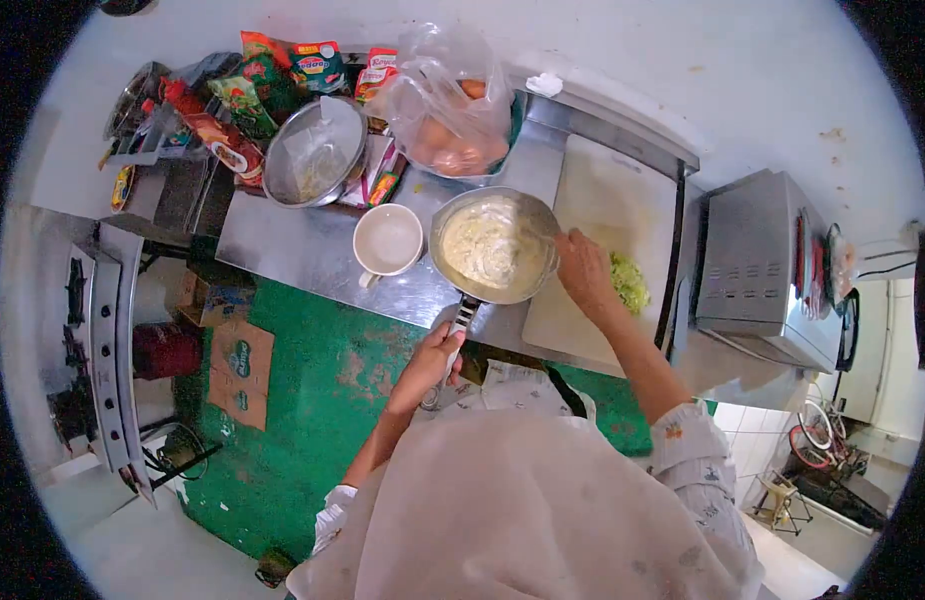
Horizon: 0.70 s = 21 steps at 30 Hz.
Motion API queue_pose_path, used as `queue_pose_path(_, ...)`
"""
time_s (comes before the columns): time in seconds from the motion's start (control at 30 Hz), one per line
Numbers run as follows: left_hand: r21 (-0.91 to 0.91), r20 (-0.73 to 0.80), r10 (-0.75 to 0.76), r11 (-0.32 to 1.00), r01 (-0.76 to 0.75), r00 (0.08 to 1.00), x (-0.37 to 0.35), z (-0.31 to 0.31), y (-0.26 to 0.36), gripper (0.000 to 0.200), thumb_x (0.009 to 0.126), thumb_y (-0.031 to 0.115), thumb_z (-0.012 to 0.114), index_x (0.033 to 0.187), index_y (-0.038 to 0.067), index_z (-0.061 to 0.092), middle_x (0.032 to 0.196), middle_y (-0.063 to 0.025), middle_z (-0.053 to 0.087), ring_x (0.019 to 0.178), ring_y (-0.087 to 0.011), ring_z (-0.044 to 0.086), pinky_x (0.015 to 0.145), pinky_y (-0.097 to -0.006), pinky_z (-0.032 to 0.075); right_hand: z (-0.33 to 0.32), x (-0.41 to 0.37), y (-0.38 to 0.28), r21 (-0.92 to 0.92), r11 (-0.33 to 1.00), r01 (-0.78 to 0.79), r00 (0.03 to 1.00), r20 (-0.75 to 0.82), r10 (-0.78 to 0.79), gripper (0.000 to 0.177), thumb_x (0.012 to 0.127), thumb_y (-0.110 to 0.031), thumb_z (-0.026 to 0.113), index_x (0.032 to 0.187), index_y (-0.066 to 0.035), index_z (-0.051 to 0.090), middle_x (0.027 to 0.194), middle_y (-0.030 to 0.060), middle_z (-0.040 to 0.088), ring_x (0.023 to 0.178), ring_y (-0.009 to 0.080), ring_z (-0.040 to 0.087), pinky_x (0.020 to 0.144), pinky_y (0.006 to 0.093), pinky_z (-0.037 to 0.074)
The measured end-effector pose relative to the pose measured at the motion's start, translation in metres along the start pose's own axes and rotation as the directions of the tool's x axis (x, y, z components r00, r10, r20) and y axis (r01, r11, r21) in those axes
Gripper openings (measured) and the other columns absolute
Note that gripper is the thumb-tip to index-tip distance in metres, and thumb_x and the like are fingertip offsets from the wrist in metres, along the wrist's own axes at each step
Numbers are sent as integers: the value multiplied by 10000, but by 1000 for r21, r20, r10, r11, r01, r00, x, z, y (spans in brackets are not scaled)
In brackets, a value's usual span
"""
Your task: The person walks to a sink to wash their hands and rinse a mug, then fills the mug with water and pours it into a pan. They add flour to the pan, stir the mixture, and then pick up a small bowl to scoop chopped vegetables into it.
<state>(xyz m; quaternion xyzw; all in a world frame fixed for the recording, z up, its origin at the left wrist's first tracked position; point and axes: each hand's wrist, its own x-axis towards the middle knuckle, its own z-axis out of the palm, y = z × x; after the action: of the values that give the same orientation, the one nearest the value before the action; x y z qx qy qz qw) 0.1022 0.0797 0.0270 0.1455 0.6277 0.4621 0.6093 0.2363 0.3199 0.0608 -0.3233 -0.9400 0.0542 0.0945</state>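
My left hand [431, 366] is wrapped round the handle of a metal pan [535, 215] at the edge of the steel counter. Pale, creamy mixture [482, 243] lies in the pan. At the pan's right rim is my right hand [582, 268], its fingers pressed together; what they hold is blurred. Chopped green vegetable [628, 283] sits on the white cutting board [607, 200], just right of my right hand. A white cup [388, 240] stands left of the pan.
Behind the cup are a metal bowl [315, 152] and a plastic bag of eggs [452, 135]. Sauce and seasoning packets [317, 66] crowd the back left. A silver oven [757, 260] stands at the right, a stove [107, 350] at the far left.
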Motion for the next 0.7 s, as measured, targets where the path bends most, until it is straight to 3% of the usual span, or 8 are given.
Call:
queue_pose_path(0.03,-19,10,-2,1000,3,1000,1,0,-2,192,908,258,435,944,76,484,552,-19,471,390,-125,449,385,-269,380,-1,-7,1,-2,1000,5,1000,4,-5,263,705,8,480,956,-15,553,853,192,561,813,353,572,712,427,470)
queue_pose_path(0.1,-20,12,-4,1000,5,1000,1,0,-3,198,909,263,435,947,75,484,547,-18,469,390,-125,451,379,-268,373,-1,-18,2,20,999,50,924,378,-54,258,722,-20,466,966,-9,549,928,190,573,778,362,590,664,450,490)
queue_pose_path(0.2,5,17,18,1000,-18,1000,0,0,-1,209,910,275,435,945,74,482,537,-17,466,386,-125,454,370,-266,363,17,-16,-14,268,959,91,957,243,-158,260,715,-20,471,963,-2,548,924,191,572,788,354,586,700,446,483)
queue_pose_path(0.3,15,14,10,1000,-10,1000,-1,-2,0,218,911,286,434,945,75,480,534,-15,466,381,-123,453,363,-262,359,20,6,-16,219,974,56,994,79,-75,252,720,-29,482,962,-8,549,927,189,574,777,346,589,693,447,485)
queue_pose_path(0.4,9,8,-13,1000,13,1000,-2,-1,1,219,912,289,433,954,80,484,536,-14,466,381,-121,454,359,-257,359,7,17,3,73,996,-49,992,118,40,247,730,-31,478,966,-22,551,949,193,570,814,344,588,705,456,481)
queue_pose_path(0.53,18,6,-54,998,54,999,-3,0,5,224,918,284,413,921,80,506,588,-4,480,478,-107,459,452,-251,399,-8,-11,1,-33,999,8,971,239,0,227,739,-29,474,952,-28,551,932,195,576,792,350,592,682,459,486)
queue_pose_path(0.63,-45,0,-62,997,62,998,-4,2,9,194,906,274,448,954,93,499,544,-12,468,387,-115,449,355,-257,369,10,-19,-14,155,987,41,921,377,-97,212,752,-35,453,941,-31,550,931,202,574,805,351,586,702,459,479)
queue_pose_path(0.7,-41,0,-32,999,32,999,-3,2,5,196,905,272,449,947,87,497,545,-13,466,389,-114,447,358,-259,373,16,-10,-29,252,968,21,976,206,-75,193,758,-47,452,923,-28,549,942,202,571,802,350,585,694,455,480)
